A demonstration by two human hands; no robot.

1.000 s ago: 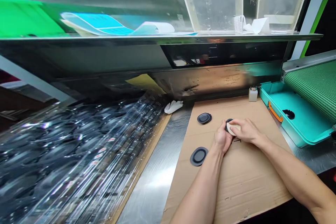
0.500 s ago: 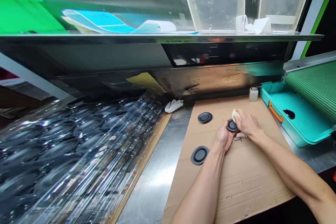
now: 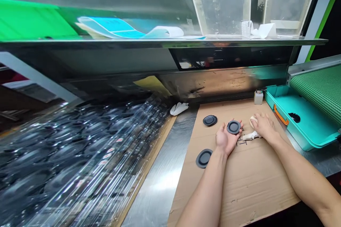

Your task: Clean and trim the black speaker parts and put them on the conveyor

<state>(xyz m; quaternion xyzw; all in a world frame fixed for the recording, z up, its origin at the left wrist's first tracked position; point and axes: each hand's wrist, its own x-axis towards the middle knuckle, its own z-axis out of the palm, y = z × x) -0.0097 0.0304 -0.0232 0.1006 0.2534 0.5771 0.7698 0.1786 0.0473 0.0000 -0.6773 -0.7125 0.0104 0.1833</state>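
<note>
A dark grey round disc (image 3: 233, 127) with a raised ring rests on the fingers of my left hand (image 3: 226, 140), which is turned palm up and holds it over the cardboard. My right hand (image 3: 263, 126) is lower at the right, its fingers closed on a white wiping pad (image 3: 253, 122) at the cardboard. Between the hands lies a crumpled white cloth (image 3: 250, 136). Two more spots on the cardboard hold similar parts: a dark disc stack (image 3: 210, 120) farther away and a larger dark disc (image 3: 204, 158) beside my left forearm.
The cardboard sheet (image 3: 239, 191) lies on a metal table (image 3: 162, 173). Clear plastic trays with dark round parts (image 3: 87, 156) fill the left. A small bottle (image 3: 258, 97), a teal bin (image 3: 306, 138) and a green conveyor belt (image 3: 319, 85) stand at the right. A metal shelf (image 3: 160, 44) crosses above.
My right hand has moved right, off the disc, taking the white pad along. My left hand has opened out flatter beneath the disc. The view has shifted slightly.
</note>
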